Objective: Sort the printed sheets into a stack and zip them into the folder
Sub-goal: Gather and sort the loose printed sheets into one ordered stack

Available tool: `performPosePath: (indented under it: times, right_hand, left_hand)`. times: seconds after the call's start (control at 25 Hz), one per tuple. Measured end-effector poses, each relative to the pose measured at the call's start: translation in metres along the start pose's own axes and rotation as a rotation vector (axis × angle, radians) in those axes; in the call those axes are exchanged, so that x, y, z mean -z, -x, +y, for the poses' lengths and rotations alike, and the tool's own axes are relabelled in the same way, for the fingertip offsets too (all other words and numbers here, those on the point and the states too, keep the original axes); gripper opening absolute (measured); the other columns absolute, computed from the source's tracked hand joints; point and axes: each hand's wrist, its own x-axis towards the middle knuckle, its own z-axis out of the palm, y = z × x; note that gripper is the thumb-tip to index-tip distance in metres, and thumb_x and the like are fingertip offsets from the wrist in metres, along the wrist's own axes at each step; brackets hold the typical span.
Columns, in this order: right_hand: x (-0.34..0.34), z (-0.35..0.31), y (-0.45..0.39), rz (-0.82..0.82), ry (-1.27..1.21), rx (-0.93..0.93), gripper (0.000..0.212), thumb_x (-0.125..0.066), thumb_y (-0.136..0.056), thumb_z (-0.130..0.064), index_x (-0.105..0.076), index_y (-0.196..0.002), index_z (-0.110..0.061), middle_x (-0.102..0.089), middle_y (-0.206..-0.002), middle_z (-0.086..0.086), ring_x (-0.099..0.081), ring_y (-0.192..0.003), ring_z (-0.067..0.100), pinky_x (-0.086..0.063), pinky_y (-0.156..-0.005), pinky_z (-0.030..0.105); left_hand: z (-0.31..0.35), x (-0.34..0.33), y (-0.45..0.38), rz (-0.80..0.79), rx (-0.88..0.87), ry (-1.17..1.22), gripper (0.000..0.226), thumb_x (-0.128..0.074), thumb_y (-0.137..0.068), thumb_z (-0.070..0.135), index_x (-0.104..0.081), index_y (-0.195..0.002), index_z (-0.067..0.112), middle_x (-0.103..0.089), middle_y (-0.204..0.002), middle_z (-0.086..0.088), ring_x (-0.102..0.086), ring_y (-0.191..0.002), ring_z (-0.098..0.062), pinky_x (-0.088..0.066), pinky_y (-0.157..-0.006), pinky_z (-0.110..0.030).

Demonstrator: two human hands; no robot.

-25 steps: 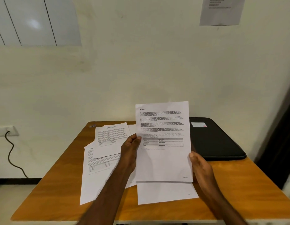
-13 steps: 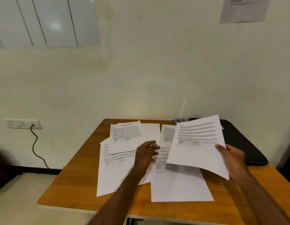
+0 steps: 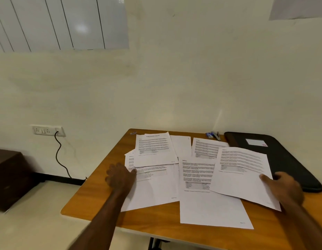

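Pinching one printed sheet (image 3: pixel 241 173) at its near right corner, the right hand (image 3: pixel 283 188) hovers by the folder (image 3: pixel 286 159) along the table's (image 3: pixel 95 201) right edge; left hand (image 3: pixel 120 175), fingers spread, presses the left sheets (image 3: pixel 153 184).

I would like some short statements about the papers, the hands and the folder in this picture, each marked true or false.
1. The right hand holds a printed sheet at its edge. True.
2. The black folder lies open with sheets inside. False: it lies closed at the table's right side.
3. The left hand rests on sheets at the left. True.
4. All sheets form one neat stack. False: they lie spread and overlapping.
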Motion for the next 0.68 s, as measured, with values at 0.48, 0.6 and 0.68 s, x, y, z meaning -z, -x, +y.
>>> performPosePath:
  times: [0.48, 0.6, 0.68]
  right_hand:
    - [-0.007, 0.014, 0.029, 0.206, -0.189, 0.045, 0.035, -0.052, -0.104, -0.044, -0.063, -0.103, -0.011, -0.062, -0.104, 0.018, -0.06, -0.088, 0.037, -0.052, -0.079, 0.051]
    - [-0.007, 0.016, 0.029, 0.195, -0.223, 0.017, 0.033, -0.05, -0.105, -0.042, -0.063, -0.1, -0.012, -0.06, -0.1, 0.016, -0.059, -0.084, 0.035, -0.05, -0.074, 0.045]
    - [-0.006, 0.018, 0.029, 0.194, -0.244, 0.013, 0.034, -0.049, -0.105, -0.044, -0.062, -0.098, -0.014, -0.06, -0.097, 0.013, -0.06, -0.082, 0.033, -0.049, -0.071, 0.042]
  left_hand:
    - [0.006, -0.002, -0.038, -0.206, -0.047, 0.095, 0.025, -0.079, -0.091, 0.033, -0.063, -0.097, 0.014, -0.074, -0.108, -0.009, -0.073, -0.097, -0.03, -0.06, -0.079, -0.036]
    - [-0.009, 0.0, -0.039, -0.144, 0.028, 0.204, 0.021, -0.071, -0.097, 0.026, -0.068, -0.096, 0.005, -0.074, -0.104, -0.012, -0.073, -0.092, -0.033, -0.063, -0.081, -0.04]
    - [-0.023, 0.008, -0.04, -0.08, 0.048, 0.327, 0.018, -0.066, -0.1, 0.021, -0.071, -0.097, 0.003, -0.075, -0.104, -0.016, -0.071, -0.085, -0.032, -0.06, -0.074, -0.04]
